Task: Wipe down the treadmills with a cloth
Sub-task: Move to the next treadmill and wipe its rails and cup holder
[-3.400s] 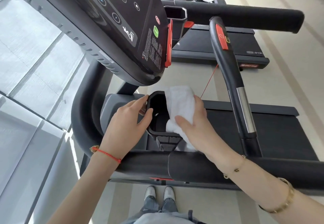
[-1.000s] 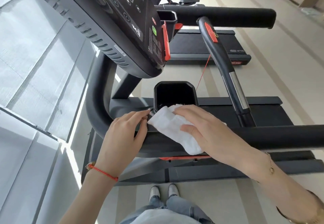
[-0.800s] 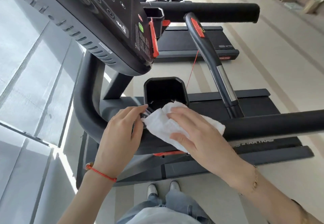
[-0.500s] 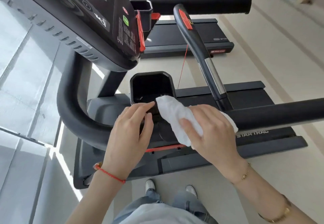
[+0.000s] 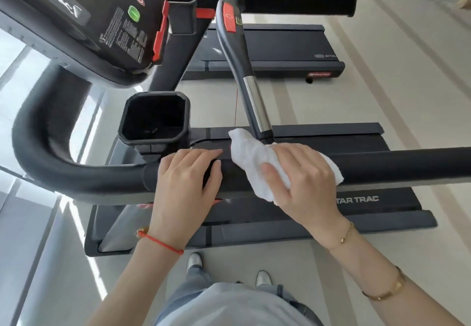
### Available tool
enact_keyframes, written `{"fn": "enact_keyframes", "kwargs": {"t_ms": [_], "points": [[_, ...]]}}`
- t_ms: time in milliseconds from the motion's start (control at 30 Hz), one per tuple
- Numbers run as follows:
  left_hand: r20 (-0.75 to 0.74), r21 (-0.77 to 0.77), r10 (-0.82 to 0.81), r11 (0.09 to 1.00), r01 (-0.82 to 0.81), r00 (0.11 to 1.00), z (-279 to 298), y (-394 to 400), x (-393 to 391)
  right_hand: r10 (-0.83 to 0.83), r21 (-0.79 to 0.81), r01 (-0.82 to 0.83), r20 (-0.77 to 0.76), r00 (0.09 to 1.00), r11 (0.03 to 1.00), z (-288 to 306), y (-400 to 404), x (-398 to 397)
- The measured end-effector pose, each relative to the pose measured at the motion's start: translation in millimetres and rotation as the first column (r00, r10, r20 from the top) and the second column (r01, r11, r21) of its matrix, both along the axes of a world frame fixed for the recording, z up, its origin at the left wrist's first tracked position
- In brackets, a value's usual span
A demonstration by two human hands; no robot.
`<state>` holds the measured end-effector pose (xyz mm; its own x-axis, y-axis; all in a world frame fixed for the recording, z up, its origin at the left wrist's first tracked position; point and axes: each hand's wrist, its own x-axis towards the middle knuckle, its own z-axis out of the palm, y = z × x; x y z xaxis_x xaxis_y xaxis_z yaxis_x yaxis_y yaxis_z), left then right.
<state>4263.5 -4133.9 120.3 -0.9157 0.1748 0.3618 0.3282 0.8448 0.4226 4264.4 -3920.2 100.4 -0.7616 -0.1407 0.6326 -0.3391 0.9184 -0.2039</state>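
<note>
**Head view: cloth on the side handrail, wiping under way**

The head camera looks down on the treadmill (image 5: 356, 213), whose dark deck fills the lower middle, with a second treadmill (image 5: 275, 45) parked beyond it across the pale floor (image 5: 382, 101). The console (image 5: 84, 19) hangs at upper left. A thick black handrail (image 5: 395, 167) runs across the picture and curves back at the left. A slimmer grip bar (image 5: 244, 70) with a metal sleeve slants down from the console and meets the handrail just beside the cloth. The square cup holder (image 5: 155, 117) sits left of centre, apart from both hands.

The right hand (image 5: 303, 180) presses the white cloth (image 5: 254, 162) onto the top of the handrail; the fingers curl over the bunched fabric and the thumb lies against its near edge, so the hand grips it. The left hand (image 5: 186, 180) rests flat on the handrail just left of the cloth, fingers straight and holding nothing.

The step in hand appears to be wiping the handrail near the foot of the grip bar. To do it well, the person would likely want to wrap the cloth around the rail rather than only brush its top, keep firm pressure, and work along the rail in overlapping strokes. The joint under the grip bar is a tight spot where grime could collect; a folded corner of cloth should reach it. The bracing left hand steadies the body and should shift clear before the cloth passes.
</note>
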Motion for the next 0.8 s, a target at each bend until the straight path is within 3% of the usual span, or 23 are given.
{"fn": "enact_keyframes", "kwargs": {"t_ms": [233,500,800], "points": [[-0.045,-0.021,0.087,0.996,-0.088,0.995,-2.6,65.1,8.5,-0.084,-0.032,0.084,0.0,0.996,0.996,3.7,79.2,4.4],[-0.033,-0.004,0.118,0.993,-0.119,0.992,-0.2,125.1,18.3,0.126,0.044,-0.125,-0.025,0.992,0.991,-2.7,93.8,5.1],[-0.019,-0.015,0.108,0.994,-0.109,0.994,-1.0,164.7,19.1,-0.091,0.005,0.092,-0.034,0.995,0.996,-1.2,165.2,3.4]]}}
